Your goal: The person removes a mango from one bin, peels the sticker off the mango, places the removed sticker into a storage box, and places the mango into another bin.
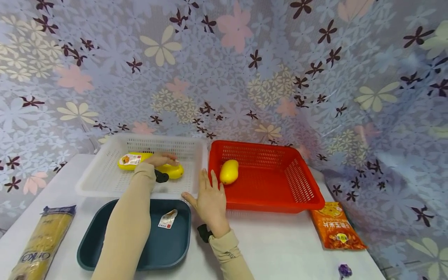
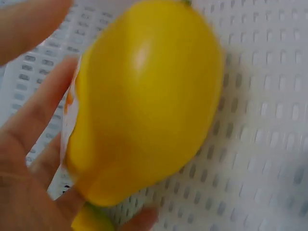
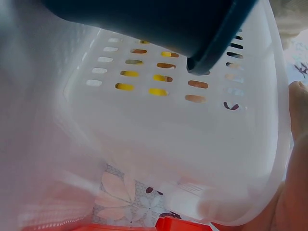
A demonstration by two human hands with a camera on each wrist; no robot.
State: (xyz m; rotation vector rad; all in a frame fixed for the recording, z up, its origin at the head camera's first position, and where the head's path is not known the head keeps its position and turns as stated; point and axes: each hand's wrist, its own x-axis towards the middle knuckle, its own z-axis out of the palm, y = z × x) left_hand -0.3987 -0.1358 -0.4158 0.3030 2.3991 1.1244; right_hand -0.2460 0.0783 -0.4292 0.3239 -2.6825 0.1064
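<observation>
In the white basket, my left hand lies over a yellow mango. The left wrist view has its fingers around the side of this mango, against a white label, while the thumb stands off to the upper left. Left of the hand lies another mango with a printed label. My right hand is spread with straight fingers at the near corners where the white basket and the red basket meet. It holds nothing. One mango lies at the red basket's left side.
A dark teal tray sits in front of the white basket, partly under my left forearm, with a loose label in it. Packed noodles lie at left, an orange snack bag and a small purple object at right.
</observation>
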